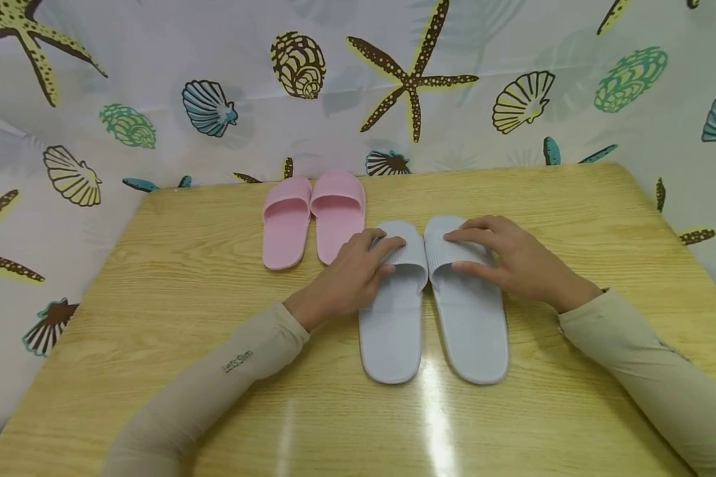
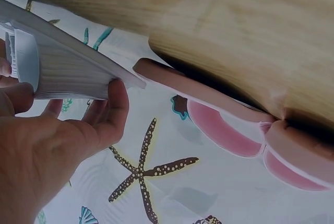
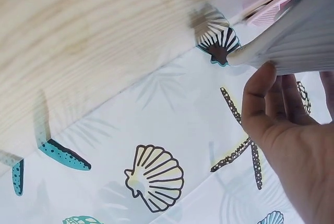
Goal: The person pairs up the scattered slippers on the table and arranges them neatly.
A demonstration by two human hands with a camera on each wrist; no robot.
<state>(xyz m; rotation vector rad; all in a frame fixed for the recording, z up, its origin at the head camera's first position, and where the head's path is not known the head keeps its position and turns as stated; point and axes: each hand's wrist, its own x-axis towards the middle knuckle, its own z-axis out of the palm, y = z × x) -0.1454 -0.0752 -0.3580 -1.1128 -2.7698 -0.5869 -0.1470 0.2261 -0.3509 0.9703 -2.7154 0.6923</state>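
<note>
A pair of pale grey-blue slide slippers lies side by side on the table, toes away from me. My left hand (image 1: 353, 273) holds the left slipper (image 1: 390, 338) at its strap, index finger on top and thumb near the strap's opening. In the left wrist view its bent fingers (image 2: 118, 104) press along the strap's side. My right hand (image 1: 516, 258) holds the right slipper (image 1: 474, 334) the same way from its outer side, thumb by the strap's rear edge. The right wrist view shows the curled fingers (image 3: 259, 91) against the strap.
A pair of pink slide slippers, one on the left (image 1: 285, 238) and one on the right (image 1: 337, 225), stands behind and left of the grey-blue pair, near the far edge. The wood-grain table (image 1: 173, 278) meets a white cloth (image 1: 346, 126) printed with starfish and shells.
</note>
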